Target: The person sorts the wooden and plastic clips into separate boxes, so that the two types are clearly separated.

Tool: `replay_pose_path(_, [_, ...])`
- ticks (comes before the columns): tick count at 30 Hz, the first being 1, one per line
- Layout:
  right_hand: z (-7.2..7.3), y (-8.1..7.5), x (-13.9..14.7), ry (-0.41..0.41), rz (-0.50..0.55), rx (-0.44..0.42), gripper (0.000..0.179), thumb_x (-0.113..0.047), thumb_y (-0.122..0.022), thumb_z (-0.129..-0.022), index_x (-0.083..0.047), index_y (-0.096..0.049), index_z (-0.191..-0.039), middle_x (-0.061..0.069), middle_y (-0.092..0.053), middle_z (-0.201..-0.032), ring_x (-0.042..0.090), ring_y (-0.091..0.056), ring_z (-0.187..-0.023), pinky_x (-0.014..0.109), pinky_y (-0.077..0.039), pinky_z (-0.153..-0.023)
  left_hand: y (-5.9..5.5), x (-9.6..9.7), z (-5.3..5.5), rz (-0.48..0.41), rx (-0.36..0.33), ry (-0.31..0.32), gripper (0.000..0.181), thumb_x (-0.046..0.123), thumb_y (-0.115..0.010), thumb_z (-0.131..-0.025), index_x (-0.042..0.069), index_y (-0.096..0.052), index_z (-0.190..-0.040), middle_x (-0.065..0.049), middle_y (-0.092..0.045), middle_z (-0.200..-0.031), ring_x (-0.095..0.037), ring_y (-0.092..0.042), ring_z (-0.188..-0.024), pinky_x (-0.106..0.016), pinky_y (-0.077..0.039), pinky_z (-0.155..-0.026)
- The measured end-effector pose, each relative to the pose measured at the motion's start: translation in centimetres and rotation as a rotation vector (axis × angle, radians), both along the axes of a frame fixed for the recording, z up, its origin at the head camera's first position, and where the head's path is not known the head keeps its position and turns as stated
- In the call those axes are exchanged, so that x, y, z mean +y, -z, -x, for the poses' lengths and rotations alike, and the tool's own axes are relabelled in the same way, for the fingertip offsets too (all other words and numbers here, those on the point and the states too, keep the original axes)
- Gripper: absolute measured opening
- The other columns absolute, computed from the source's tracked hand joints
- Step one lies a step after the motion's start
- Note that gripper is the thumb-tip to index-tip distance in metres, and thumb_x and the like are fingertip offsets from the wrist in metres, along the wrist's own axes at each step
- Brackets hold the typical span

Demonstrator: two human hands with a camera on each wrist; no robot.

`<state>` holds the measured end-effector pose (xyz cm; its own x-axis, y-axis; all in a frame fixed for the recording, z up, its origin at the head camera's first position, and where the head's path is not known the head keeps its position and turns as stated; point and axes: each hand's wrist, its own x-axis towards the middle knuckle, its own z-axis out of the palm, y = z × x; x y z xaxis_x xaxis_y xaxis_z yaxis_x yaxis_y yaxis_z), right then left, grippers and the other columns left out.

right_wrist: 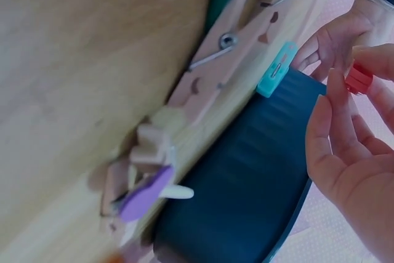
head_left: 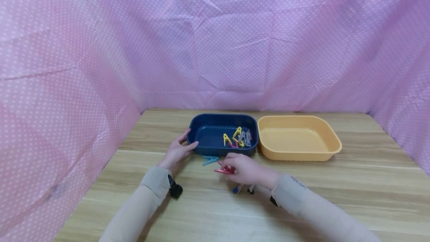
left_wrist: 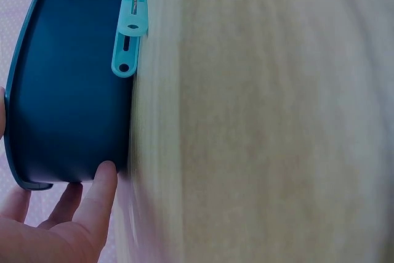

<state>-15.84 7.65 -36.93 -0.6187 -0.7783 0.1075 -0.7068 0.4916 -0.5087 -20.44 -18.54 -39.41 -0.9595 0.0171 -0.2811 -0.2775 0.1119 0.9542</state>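
My right hand point(head_left: 246, 169) pinches a red plastic clothespin point(head_left: 224, 170) between thumb and fingers, just in front of the navy blue basin point(head_left: 208, 149). My left hand point(head_left: 178, 152) rests on the basin's left end, its extended thumb and fingers spread about the corner and touching the wall. A light blue clothespin point(head_left: 210, 160) lies on the table close to the basin's front wall, between the hands. Inside the basin, at its right side, are several clothespins, among them a yellow one point(head_left: 227, 139). The right wrist view shows the red clothespin point(right_wrist: 358, 79) at my fingertips.
A yellow basin point(head_left: 299, 156) stands against the navy one's right side. Under my right forearm lie wooden clothespins point(head_left: 238, 188) with coloured ends; a purple-ended one point(right_wrist: 148, 194) shows in the right wrist view. Pink dotted cloth point(head_left: 231, 55) hangs behind the wooden table point(head_left: 201, 212).
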Motion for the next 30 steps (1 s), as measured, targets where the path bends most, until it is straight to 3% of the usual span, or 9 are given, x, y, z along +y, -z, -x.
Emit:
replay_pose_path(9, [0.4, -0.4, 0.9, 0.056, -0.001, 0.012, 0.024, -0.008, -0.073, -0.080, -0.012, -0.068, -0.103, -0.003, -0.059, -0.096, 0.007, -0.052, -0.081, 0.019, -0.051, -0.073, -0.1, 0.1, 0.0, 0.012, 0.003, 0.008, 0.073, 0.019, -0.069, -0.087, 0.031, -0.030, -0.148, -0.012, -0.022, -0.155, -0.023, -0.044, -0.128, -0.037, -0.043, -0.103])
replay_pose_path(22, [2.1, -1.5, 1.9, 0.123, -0.006, 0.134, 0.022, -0.006, -0.073, -0.081, -0.012, -0.067, -0.100, -0.001, -0.058, -0.097, 0.011, -0.049, -0.081, 0.020, -0.048, -0.069, -0.2, 0.0, -0.2, 0.011, 0.010, 0.020, 0.073, 0.020, -0.069, -0.087, 0.031, -0.030, -0.149, -0.013, -0.023, -0.154, -0.025, -0.045, -0.129, -0.037, -0.043, -0.103])
replay_pose_path(30, [2.7, -1.7, 2.2, 0.134, 0.003, 0.200, 0.020, -0.007, -0.074, -0.081, -0.011, -0.068, -0.099, 0.001, -0.060, -0.095, 0.011, -0.053, -0.080, 0.025, -0.052, -0.071, -0.3, 0.0, -0.3, 0.018, 0.005, 0.022, 0.074, 0.021, -0.069, -0.087, 0.032, -0.030, -0.148, -0.013, -0.023, -0.154, -0.026, -0.044, -0.130, -0.038, -0.043, -0.103])
